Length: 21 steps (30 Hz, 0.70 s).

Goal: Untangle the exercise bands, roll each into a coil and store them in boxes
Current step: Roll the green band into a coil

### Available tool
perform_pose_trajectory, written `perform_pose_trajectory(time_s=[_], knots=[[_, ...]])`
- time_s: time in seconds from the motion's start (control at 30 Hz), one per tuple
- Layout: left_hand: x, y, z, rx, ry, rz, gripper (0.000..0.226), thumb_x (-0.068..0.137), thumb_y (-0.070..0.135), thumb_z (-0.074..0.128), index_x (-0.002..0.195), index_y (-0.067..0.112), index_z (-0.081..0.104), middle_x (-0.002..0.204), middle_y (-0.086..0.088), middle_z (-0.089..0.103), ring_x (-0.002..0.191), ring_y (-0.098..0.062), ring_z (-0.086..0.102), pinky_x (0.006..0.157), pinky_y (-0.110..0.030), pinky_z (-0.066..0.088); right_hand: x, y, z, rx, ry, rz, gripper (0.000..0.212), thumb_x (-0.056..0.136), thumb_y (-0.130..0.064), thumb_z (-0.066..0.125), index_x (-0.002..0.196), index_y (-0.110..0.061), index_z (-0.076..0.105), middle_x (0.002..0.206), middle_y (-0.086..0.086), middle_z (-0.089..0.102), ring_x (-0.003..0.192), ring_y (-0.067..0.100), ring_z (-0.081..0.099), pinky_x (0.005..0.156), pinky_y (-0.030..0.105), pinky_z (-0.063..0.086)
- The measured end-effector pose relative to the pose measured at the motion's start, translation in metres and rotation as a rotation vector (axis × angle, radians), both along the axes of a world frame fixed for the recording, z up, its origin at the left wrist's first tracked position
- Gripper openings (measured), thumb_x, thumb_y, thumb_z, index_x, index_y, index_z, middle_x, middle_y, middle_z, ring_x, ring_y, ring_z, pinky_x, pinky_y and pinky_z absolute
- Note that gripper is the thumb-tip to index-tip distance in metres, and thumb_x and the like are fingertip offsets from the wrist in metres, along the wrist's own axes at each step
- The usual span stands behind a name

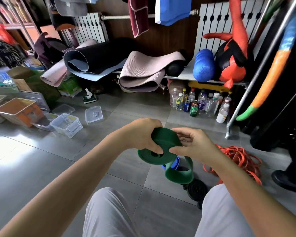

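Holds the half-rolled green band point(162, 142) in the left grip point(143, 135), fingers curled round the coil, and pinches its outer wrap with the right grip point(193, 144), both above the floor point(41, 151). Leaves the loose tail point(179, 173) hanging down and right of the coil, beneath the right grip, so probably best fed from that side. Has clear boxes point(67, 124) well apart at far left, orange bands point(237, 156) heaped at right.
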State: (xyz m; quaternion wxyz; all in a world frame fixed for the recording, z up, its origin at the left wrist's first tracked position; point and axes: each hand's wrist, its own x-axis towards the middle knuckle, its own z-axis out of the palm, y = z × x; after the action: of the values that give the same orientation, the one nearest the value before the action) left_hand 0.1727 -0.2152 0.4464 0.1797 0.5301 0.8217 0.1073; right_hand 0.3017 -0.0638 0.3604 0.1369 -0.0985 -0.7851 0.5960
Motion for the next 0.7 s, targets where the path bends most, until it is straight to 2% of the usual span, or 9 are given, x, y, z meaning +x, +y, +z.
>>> perform_pose_trajectory(time_s=[0.1, 0.2, 0.27, 0.37, 0.43, 0.5, 0.53, 0.63, 0.7], knots=[[0.004, 0.003, -0.015, -0.028, -0.005, -0.018, 0.046, 0.065, 0.032, 0.081, 0.098, 0.019, 0.054, 0.081, 0.010, 0.054, 0.079, -0.015, 0.056, 0.058, -0.021, 0.043, 0.003, -0.003, -0.006, -0.017, -0.004, 0.005, 0.054, 0.064, -0.007, 0.083, 0.102, -0.040, 0.065, 0.097, -0.012, 0.072, 0.093, 0.007, 0.068, 0.085, 0.023, 0.052], [0.002, 0.002, -0.027, 0.024, -0.051, 0.000, 0.044, 0.065, 0.031, 0.082, 0.096, 0.021, 0.052, 0.080, 0.012, 0.053, 0.077, -0.013, 0.055, 0.057, -0.020, 0.043, 0.005, -0.004, -0.009, -0.058, -0.010, 0.010, 0.051, 0.065, -0.008, 0.083, 0.095, -0.045, 0.067, 0.099, -0.013, 0.072, 0.094, 0.009, 0.068, 0.084, 0.020, 0.052], [-0.002, -0.001, -0.032, 0.109, -0.148, 0.059, 0.043, 0.063, 0.029, 0.084, 0.095, 0.024, 0.056, 0.082, 0.012, 0.057, 0.076, -0.011, 0.057, 0.059, -0.020, 0.047, 0.005, -0.003, -0.010, -0.128, 0.022, -0.028, 0.048, 0.061, -0.015, 0.086, 0.098, -0.038, 0.065, 0.102, -0.011, 0.072, 0.097, 0.011, 0.067, 0.086, 0.021, 0.052], [-0.006, -0.008, -0.042, 0.248, -0.362, 0.181, 0.042, 0.059, 0.020, 0.087, 0.093, 0.023, 0.061, 0.089, 0.003, 0.066, 0.082, -0.017, 0.065, 0.072, -0.035, 0.057, 0.006, -0.002, -0.011, -0.230, 0.078, -0.068, 0.056, 0.052, -0.025, 0.091, 0.096, -0.023, 0.056, 0.103, -0.007, 0.072, 0.100, 0.012, 0.067, 0.086, 0.021, 0.052], [-0.007, -0.014, -0.048, 0.353, -0.488, 0.267, 0.043, 0.057, 0.013, 0.089, 0.092, 0.022, 0.064, 0.092, -0.004, 0.070, 0.087, -0.022, 0.068, 0.077, -0.042, 0.058, 0.008, -0.002, -0.014, -0.258, 0.095, -0.091, 0.058, 0.046, -0.032, 0.090, 0.090, -0.018, 0.054, 0.098, -0.002, 0.073, 0.099, 0.013, 0.067, 0.088, 0.028, 0.053], [-0.010, -0.018, -0.050, 0.443, -0.585, 0.327, 0.045, 0.056, 0.008, 0.089, 0.091, 0.024, 0.065, 0.090, -0.003, 0.072, 0.087, -0.021, 0.069, 0.076, -0.040, 0.058, 0.013, -0.004, -0.019, -0.266, 0.110, -0.104, 0.051, 0.048, -0.028, 0.084, 0.086, -0.014, 0.052, 0.093, 0.010, 0.072, 0.094, 0.015, 0.068, 0.090, 0.036, 0.052], [-0.011, -0.021, -0.051, 0.482, -0.628, 0.345, 0.046, 0.056, 0.006, 0.089, 0.090, 0.026, 0.066, 0.089, 0.000, 0.073, 0.085, -0.019, 0.070, 0.074, -0.036, 0.059, 0.015, -0.005, -0.021, -0.271, 0.119, -0.101, 0.047, 0.050, -0.025, 0.082, 0.085, -0.013, 0.052, 0.090, 0.016, 0.070, 0.090, 0.015, 0.069, 0.088, 0.035, 0.053], [-0.009, -0.024, -0.053, 0.572, -0.733, 0.359, 0.047, 0.057, -0.001, 0.086, 0.092, 0.025, 0.067, 0.090, 0.002, 0.074, 0.083, -0.019, 0.071, 0.066, -0.028, 0.057, 0.019, -0.009, -0.025, -0.299, 0.161, -0.079, 0.040, 0.058, -0.013, 0.077, 0.087, -0.009, 0.050, 0.082, 0.004, 0.073, 0.082, 0.013, 0.069, 0.078, 0.024, 0.055], [-0.005, -0.025, -0.055, 0.615, -0.785, 0.376, 0.048, 0.057, -0.002, 0.085, 0.096, 0.021, 0.066, 0.091, 0.001, 0.074, 0.082, -0.020, 0.071, 0.064, -0.028, 0.056, 0.021, -0.012, -0.024, -0.336, 0.182, -0.061, 0.038, 0.062, -0.007, 0.074, 0.089, -0.007, 0.048, 0.081, 0.002, 0.073, 0.081, 0.014, 0.069, 0.074, 0.023, 0.055]])
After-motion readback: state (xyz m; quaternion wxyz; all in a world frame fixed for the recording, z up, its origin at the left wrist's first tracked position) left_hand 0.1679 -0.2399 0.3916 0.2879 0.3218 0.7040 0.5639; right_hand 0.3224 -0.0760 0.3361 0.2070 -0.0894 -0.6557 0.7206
